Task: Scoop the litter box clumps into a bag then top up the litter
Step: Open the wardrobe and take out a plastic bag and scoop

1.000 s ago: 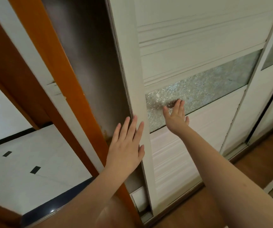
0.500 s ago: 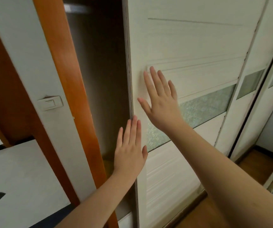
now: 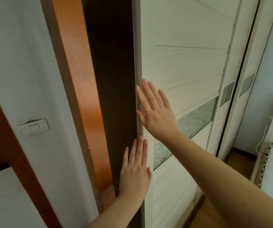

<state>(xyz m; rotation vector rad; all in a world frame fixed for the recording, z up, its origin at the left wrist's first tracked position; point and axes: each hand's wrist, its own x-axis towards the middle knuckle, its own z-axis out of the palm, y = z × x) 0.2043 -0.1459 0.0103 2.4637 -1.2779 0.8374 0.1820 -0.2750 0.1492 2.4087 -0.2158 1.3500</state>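
Hands are pressed flat, fingers straight, on the wardrobe door (image 3: pixel 181 66): left hand (image 3: pixel 135 176) low, right hand (image 3: pixel 155 112) higher.

We face a white sliding wardrobe door (image 3: pixel 190 63) with a frosted glass band (image 3: pixel 196 119); left stands an orange wooden frame (image 3: pixel 76 79). A light switch (image 3: pixel 33 129) sits on the white wall (image 3: pixel 17 63); wood floor (image 3: pixel 237 160) lies right.

Both hands, left (image 3: pixel 135 171) and right (image 3: pixel 155 112), raised flat, fingers straight.

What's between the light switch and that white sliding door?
In the head view, the orange wooden frame, then a dark gap, lie between the light switch and the white sliding door.
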